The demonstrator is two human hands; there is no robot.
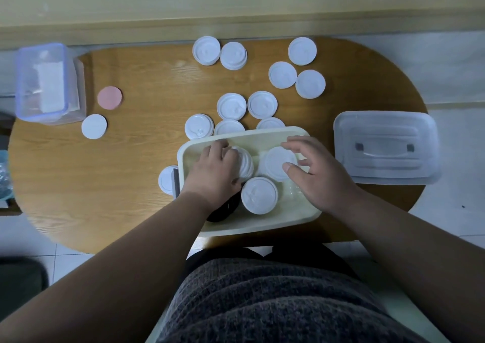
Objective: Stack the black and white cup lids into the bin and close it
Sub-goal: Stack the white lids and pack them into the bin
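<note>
A cream bin point(265, 138) sits at the near edge of the oval wooden table. Inside it stand stacks of white lids point(259, 195) and a black stack point(224, 211) half hidden under my left wrist. My left hand point(214, 170) reaches into the bin and grips a tilted stack of white lids point(245, 164). My right hand point(319, 173) holds another white stack point(275, 163), thumb on top and fingers curled round its far rim. Several loose white lids point(231, 106) lie on the table beyond the bin. The bin's translucent cover point(385, 147) lies to the right.
A clear container with a blue rim point(48, 83) stands at the table's far left. A pink disc point(109, 97) and a white lid point(94, 126) lie next to it. One white lid point(166, 180) rests against the bin's left side. A wall runs behind the table.
</note>
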